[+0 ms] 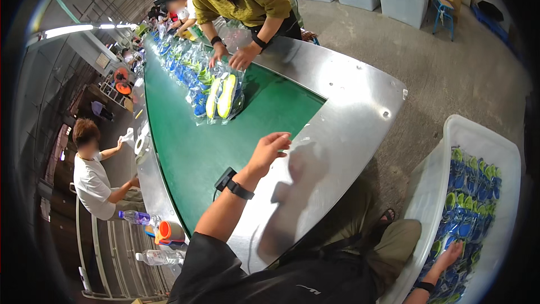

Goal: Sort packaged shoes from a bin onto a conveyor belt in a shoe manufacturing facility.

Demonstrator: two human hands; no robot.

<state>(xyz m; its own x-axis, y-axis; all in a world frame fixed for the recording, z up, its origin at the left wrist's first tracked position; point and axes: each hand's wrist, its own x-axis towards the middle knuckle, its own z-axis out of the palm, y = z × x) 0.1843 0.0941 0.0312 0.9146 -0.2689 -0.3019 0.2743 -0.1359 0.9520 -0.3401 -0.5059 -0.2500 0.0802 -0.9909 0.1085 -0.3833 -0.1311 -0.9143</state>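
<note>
My left hand (271, 152) hovers over the near end of the green conveyor belt (197, 163) and its metal edge, fingers loosely bent with nothing in them. To the right, my right hand (448, 258) reaches down into a white plastic bin (419, 191), its fingers apart against the bagged shoes (464, 222) stacked there in rows. Those shoes are blue and yellow-green, in clear bags. On the belt, a bagged pair of shoes (226, 95) shows bright yellow soles, at the front of a line of bagged blue and green shoes (188, 67).
A co-worker in an olive top (242, 0) leans over the belt, both hands at the yellow-soled pair. Another in white (95, 183) stands at the left side. Bottles (160, 257) and an orange cup (170, 231) stand at lower left. Several filled bins (396, 0) line the far right.
</note>
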